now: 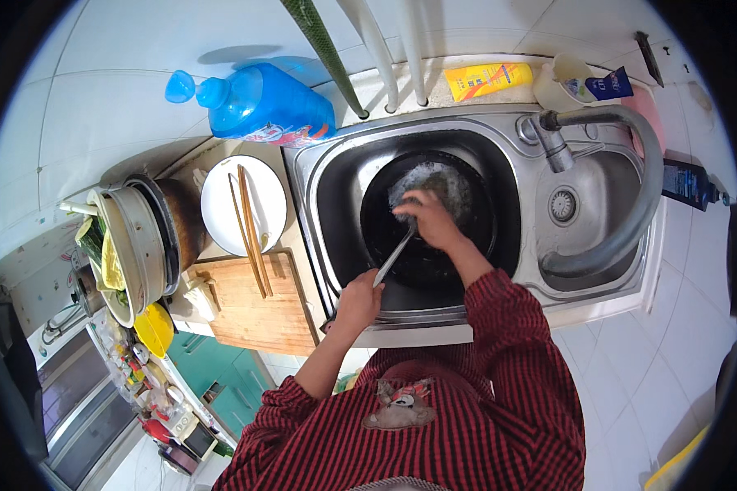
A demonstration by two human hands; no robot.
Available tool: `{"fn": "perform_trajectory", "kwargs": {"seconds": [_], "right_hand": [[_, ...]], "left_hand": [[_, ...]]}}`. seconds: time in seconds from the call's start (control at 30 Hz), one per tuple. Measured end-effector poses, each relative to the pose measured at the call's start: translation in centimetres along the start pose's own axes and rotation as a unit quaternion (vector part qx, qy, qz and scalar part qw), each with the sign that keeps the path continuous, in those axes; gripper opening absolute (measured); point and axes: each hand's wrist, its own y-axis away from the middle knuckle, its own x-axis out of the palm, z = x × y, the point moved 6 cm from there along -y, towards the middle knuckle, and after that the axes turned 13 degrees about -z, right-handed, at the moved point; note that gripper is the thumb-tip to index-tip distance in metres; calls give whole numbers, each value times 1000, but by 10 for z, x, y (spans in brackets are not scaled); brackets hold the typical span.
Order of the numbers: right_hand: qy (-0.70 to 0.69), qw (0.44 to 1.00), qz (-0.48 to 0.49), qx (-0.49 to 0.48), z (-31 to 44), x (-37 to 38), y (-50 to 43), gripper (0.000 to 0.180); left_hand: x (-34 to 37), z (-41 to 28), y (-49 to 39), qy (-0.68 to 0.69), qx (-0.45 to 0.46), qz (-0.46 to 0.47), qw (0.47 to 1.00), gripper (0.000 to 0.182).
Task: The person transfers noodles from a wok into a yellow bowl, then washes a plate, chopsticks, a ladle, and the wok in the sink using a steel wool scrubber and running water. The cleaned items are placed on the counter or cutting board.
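A round black pan (476,239) sits in the large basin of a stainless steel sink (319,202), with cloudy, foamy liquid in its upper part. My left hand (357,304) grips the end of a long metal utensil (396,251), whose far end reaches over the pan. My right hand (428,218) is over the pan beside that far end, fingers spread and bent; whether it touches the utensil or holds something small under the palm, I cannot tell.
Left of the sink are a white plate (215,208) with wooden chopsticks (249,227), a wooden cutting board (245,319) and stacked bowls (141,245). A blue detergent bottle (270,104) and yellow tube (488,80) lie behind. The faucet hose (651,178) arches over the small right basin (596,227).
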Motion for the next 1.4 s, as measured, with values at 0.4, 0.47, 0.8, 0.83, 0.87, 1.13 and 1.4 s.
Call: {"fn": "perform_trajectory", "kwargs": {"seconds": [0.4, 0.47, 0.8, 0.83, 0.87, 1.13, 1.4], "right_hand": [[1, 978, -91, 189, 9, -50, 23, 60], [139, 990, -25, -1, 59, -56, 16, 55], [110, 984, 50, -129, 56, -57, -17, 22], [76, 989, 33, -119, 58, -63, -18, 26], [41, 993, 16, -110, 64, -72, -22, 31], [-339, 880, -217, 254, 8, -87, -5, 27], [-646, 443, -309, 539, 43, -7, 34, 38]], "left_hand": [[1, 12, 3, 64, -69, 41, 995, 27], [-7, 0, 2, 46, -73, 60, 994, 28], [-46, -24, 8, 103, -61, 191, 974, 32], [-53, -28, 7, 65, -86, 214, 971, 33], [-54, -27, 9, 84, -54, 195, 976, 32], [-53, -35, 39, 320, -228, 311, 866, 25], [-25, -69, 38, 414, -244, 303, 823, 28]]}}
